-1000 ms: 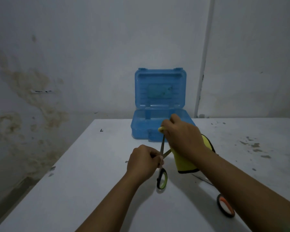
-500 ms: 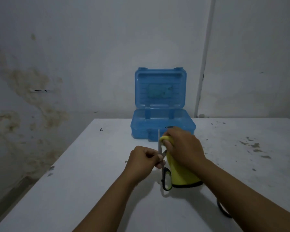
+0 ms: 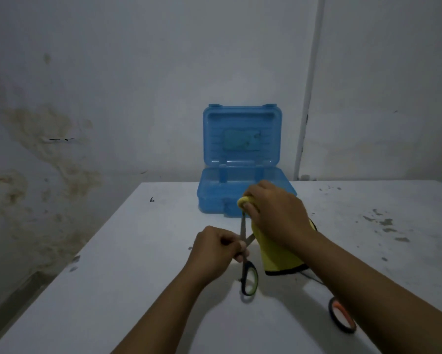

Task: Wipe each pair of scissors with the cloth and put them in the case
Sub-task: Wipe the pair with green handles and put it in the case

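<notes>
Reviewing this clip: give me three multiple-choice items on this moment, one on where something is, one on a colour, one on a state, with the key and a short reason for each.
1. Where does the blue case stand?
A. At the table's far edge, by the wall
B. On the floor
C. At the table's near edge

2. What colour is the cloth in the right hand?
A. Red
B. Yellow
C. White

3. What is the state of the green-handled scissors held by the left hand?
A. Lying inside the case
B. Blades shut, lying flat on the table
C. Blades parted, one pinched in the cloth

Key: 1 A, the case sits at the back of the white table with its lid standing open. 2 B, the cloth is yellow with a dark hem. 3 C, two blades spread from the pivot and the upper one's tip runs into the cloth under the right hand's fingers.
</notes>
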